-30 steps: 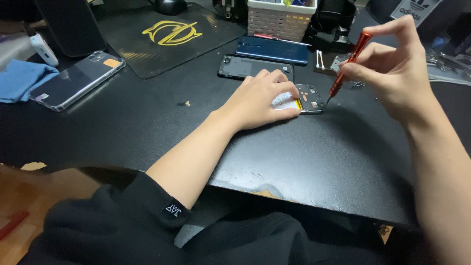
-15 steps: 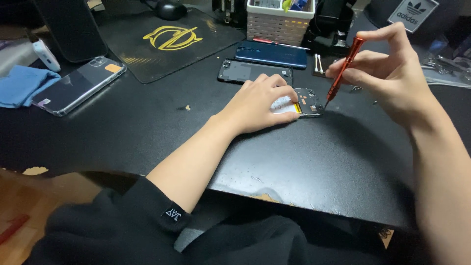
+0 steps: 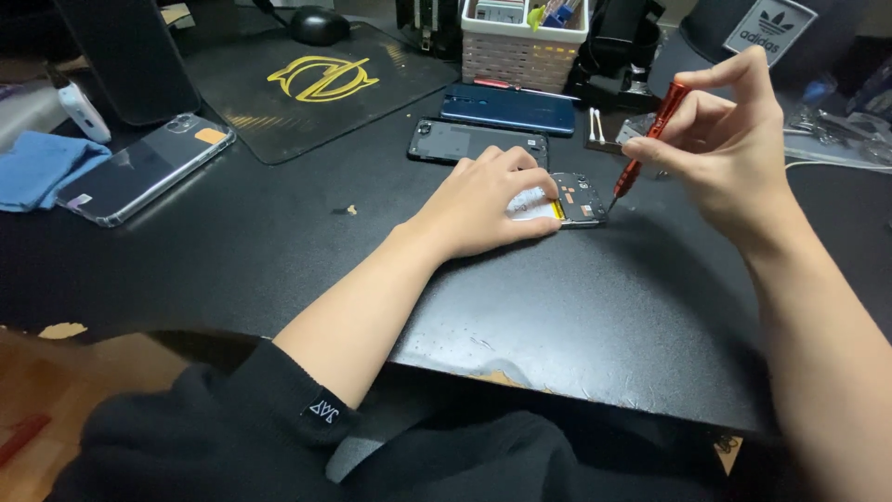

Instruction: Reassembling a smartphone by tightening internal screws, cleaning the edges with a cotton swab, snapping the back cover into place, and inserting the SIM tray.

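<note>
Opened phone [image 3: 574, 197]: lies flat near the middle of the black worktop [image 3: 604, 316], inner parts facing up, a yellow strip showing at the left hand's fingertips; its left part is covered by that hand.
Left hand [image 3: 483, 200]: palm down, fingers spread over the phone, pressing it to the worktop.
Screwdriver [image 3: 646, 139]: red handle, thin dark shaft, tilted, tip at the phone's right edge.
Right hand [image 3: 729, 153]: pinches the screwdriver handle between thumb and fingers, forefinger stretched over its top end.
Dark phone back [image 3: 476, 141]: flat, just behind the left hand.
Blue phone [image 3: 509, 109]: flat, behind the dark back, in front of the basket.
Basket [image 3: 520, 51]: white, woven, holding small tools.
Cotton swabs [image 3: 596, 124]: two, right of the blue phone.
Mat [image 3: 316, 88]: black with a yellow emblem, far left; a mouse [image 3: 320, 23] on its far end.
Cased phone [image 3: 149, 167]: clear case, near the left edge.
Blue cloth [image 3: 37, 167]: just left of the cased phone.
</note>
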